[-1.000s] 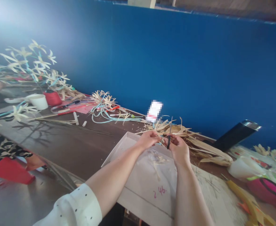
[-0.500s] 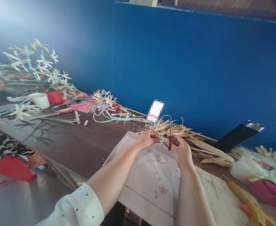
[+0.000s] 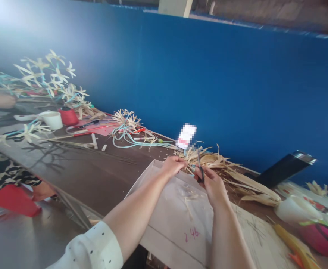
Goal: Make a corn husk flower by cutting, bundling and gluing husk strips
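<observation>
My left hand [image 3: 175, 165] is closed in a pinch over the far part of a shallow pale tray [image 3: 164, 209]. Whatever its fingertips hold blends into the pale husk strips behind. Close beside it, my right hand [image 3: 211, 183] grips black-handled scissors [image 3: 200, 175], the thin blades pointing up and away. A bit of light-blue stem shows between the two hands. Just beyond them lies a heap of dried corn husks [image 3: 211, 160]. Loose husk scraps [image 3: 190, 205] rest in the tray, which has pink handwritten numbers on it.
A lit phone [image 3: 186, 135] leans at the blue wall. Husk flowers [image 3: 126, 119] with light-blue stems, a white cup [image 3: 53, 120] and red thread [image 3: 68, 116] lie left. Rightward are a black flask [image 3: 287, 170], a white roll [image 3: 296, 209] and a pink pouch [image 3: 323, 239]. Another person's hand [image 3: 0, 101] shows far left.
The scissors have turned in my right hand, so the handle loop now shows and the blades are less distinct. My left hand has shifted slightly left, away from the right. The view has moved a little.
</observation>
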`<state>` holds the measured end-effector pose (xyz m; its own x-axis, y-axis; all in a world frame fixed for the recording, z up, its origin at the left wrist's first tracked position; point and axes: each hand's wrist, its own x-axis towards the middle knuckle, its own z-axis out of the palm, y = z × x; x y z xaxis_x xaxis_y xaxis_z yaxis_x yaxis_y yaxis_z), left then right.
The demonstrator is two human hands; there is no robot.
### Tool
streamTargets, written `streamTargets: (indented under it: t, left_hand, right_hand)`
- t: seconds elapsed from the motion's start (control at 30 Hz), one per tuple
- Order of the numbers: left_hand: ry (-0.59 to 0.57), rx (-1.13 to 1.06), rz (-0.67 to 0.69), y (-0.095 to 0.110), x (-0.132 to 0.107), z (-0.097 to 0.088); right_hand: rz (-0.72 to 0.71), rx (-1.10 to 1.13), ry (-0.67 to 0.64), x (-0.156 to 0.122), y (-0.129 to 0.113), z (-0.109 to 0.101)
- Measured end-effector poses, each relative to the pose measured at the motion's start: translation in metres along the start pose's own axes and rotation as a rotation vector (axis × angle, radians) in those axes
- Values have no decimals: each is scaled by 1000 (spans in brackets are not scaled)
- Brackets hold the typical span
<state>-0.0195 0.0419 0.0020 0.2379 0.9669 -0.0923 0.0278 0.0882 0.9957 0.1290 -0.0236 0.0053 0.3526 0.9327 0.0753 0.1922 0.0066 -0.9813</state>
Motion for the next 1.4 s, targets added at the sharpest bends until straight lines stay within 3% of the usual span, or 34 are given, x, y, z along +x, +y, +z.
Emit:
streamTargets:
  t: [0.17,0.93,1.17,1.4]
  left_hand:
    - [19,-136,1,-2,6,-3]
    - [-4,-194,19,-7,8,-2]
    - [5,-258,27,-7,10,-1]
    - [157,-404,113,4,9,-7]
  right_hand:
    - [44,23,-136,-3,1,8]
    - [4,67,-180,-1,4,9]
    - [50,70,-122,-2,2,10]
    - [103,-9,-242,-6,-1,13]
